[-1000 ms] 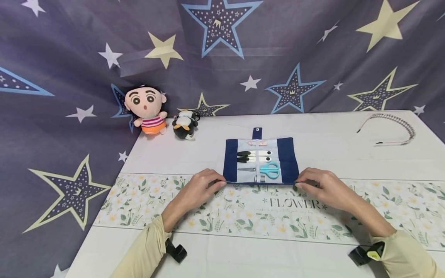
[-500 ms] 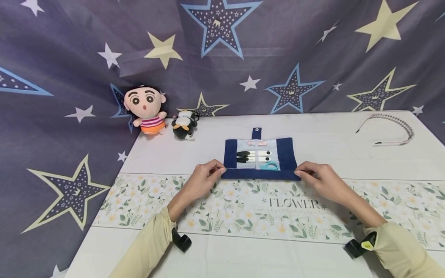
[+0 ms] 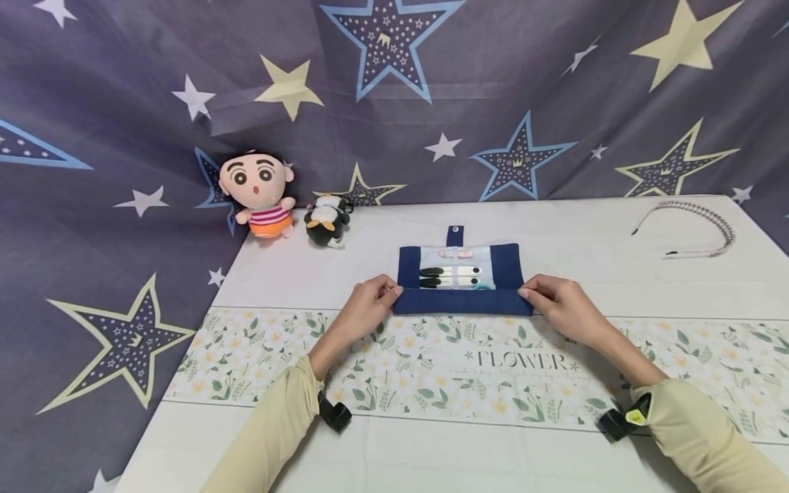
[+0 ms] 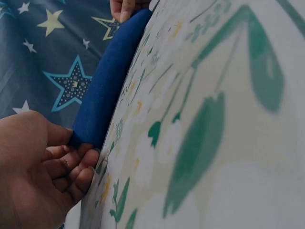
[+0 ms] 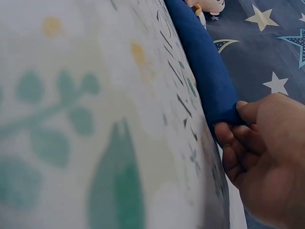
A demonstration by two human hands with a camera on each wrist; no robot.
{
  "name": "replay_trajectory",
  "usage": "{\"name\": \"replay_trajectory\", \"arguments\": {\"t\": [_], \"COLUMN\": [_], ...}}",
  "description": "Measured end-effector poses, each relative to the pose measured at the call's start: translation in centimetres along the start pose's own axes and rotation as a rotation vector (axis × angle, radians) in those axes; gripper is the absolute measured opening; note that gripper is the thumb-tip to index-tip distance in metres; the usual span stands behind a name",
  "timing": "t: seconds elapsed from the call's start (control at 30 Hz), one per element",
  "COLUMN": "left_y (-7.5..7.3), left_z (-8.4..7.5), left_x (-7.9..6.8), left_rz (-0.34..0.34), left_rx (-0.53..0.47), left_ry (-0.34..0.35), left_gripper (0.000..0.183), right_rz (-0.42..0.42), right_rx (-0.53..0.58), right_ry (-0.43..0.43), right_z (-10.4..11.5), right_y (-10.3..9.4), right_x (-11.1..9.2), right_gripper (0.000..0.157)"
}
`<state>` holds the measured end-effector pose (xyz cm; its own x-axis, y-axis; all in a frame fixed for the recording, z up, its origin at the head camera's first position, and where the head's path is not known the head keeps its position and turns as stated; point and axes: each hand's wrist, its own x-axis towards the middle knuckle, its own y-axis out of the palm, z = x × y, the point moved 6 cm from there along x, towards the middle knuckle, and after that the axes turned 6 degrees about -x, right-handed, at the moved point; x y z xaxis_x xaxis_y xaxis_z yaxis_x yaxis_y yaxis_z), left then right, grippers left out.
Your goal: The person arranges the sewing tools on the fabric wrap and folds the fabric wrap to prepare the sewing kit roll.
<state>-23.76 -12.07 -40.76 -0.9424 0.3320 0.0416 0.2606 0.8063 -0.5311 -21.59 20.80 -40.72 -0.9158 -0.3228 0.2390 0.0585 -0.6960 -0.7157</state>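
Note:
A navy fabric sewing kit pouch lies on the table with its near edge folded up over part of its pale inside. My left hand pinches the fold's left corner between thumb and fingers. At the right corner my right hand pinches the same flap. Two black-and-white thread snips and a pink item sit under a white elastic band. Only a bit of the turquoise scissors' handle shows above the fold. In the left wrist view the folded navy edge looks rounded and thick.
A snap tab sticks out from the pouch's far edge. At the back left sit a boy plush doll and a penguin plush. A headband lies at the back right. A star-printed curtain hangs behind the table.
Both hands have moved away from me, turning the pouch's near edge up and over. The fold now covers most of the scissors, which lay in full view a second ago.

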Motion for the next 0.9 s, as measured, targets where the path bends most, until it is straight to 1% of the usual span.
{"name": "replay_trajectory", "arguments": {"t": [0.13, 0.27, 0.37, 0.43, 0.47, 0.53, 0.57, 0.6, 0.67, 0.77, 0.83, 0.87, 0.9], "left_y": [0.0, 0.0, 0.1, 0.1, 0.1, 0.2, 0.3, 0.3, 0.4, 0.6, 0.6, 0.7, 0.7], "left_z": [-0.1, -0.1, 0.0, 0.2, 0.2, 0.2, 0.1, 0.0, -0.5, -1.2, -1.5, -1.5, -1.6], "left_x": [0.2, 0.2, 0.0, -0.4, -0.7, -1.2, -1.5, -1.7, -2.2, -2.4, -2.5, -2.4, -2.4], "left_rz": [-0.008, -0.022, -0.018, 0.004, 0.021, 0.062, 0.084, 0.102, 0.117, 0.100, 0.083, 0.078, 0.076], "left_rx": [0.003, 0.005, -0.003, -0.027, -0.043, -0.037, -0.014, 0.028, 0.156, 0.377, 0.477, 0.515, 0.543], "left_ry": [-0.033, -0.035, -0.019, 0.002, 0.015, 0.056, 0.082, 0.115, 0.195, 0.317, 0.385, 0.413, 0.441], "left_gripper": [0.021, 0.020, 0.019, 0.019, 0.022, 0.037, 0.045, 0.051, 0.055, 0.049, 0.042, 0.040, 0.038], "right_rz": [0.017, 0.031, 0.042, 0.049, 0.051, 0.047, 0.046, 0.043, 0.035, 0.024, 0.005, -0.008, -0.029], "right_rx": [0.000, -0.003, 0.010, 0.020, 0.025, 0.026, 0.026, 0.024, 0.018, 0.007, -0.017, -0.034, -0.062], "right_ry": [0.031, 0.056, 0.069, 0.071, 0.071, 0.070, 0.071, 0.073, 0.074, 0.060, 0.017, -0.018, -0.063], "right_z": [0.0, 0.0, 0.0, 0.1, 0.1, 0.2, 0.3, 0.3, 0.3, 0.3, 0.5, 0.7, 0.9], "right_y": [0.0, 0.1, 0.2, 0.3, 0.3, 0.3, 0.2, 0.2, 0.1, 0.2, 0.2, 0.2, 0.1], "right_x": [0.3, 0.4, 0.4, 0.4, 0.3, 0.3, 0.3, 0.3, 0.2, 0.2, 0.2, 0.2, 0.2], "right_gripper": [0.017, 0.017, 0.015, 0.015, 0.014, 0.014, 0.014, 0.014, 0.013, 0.011, 0.006, 0.005, 0.007]}}
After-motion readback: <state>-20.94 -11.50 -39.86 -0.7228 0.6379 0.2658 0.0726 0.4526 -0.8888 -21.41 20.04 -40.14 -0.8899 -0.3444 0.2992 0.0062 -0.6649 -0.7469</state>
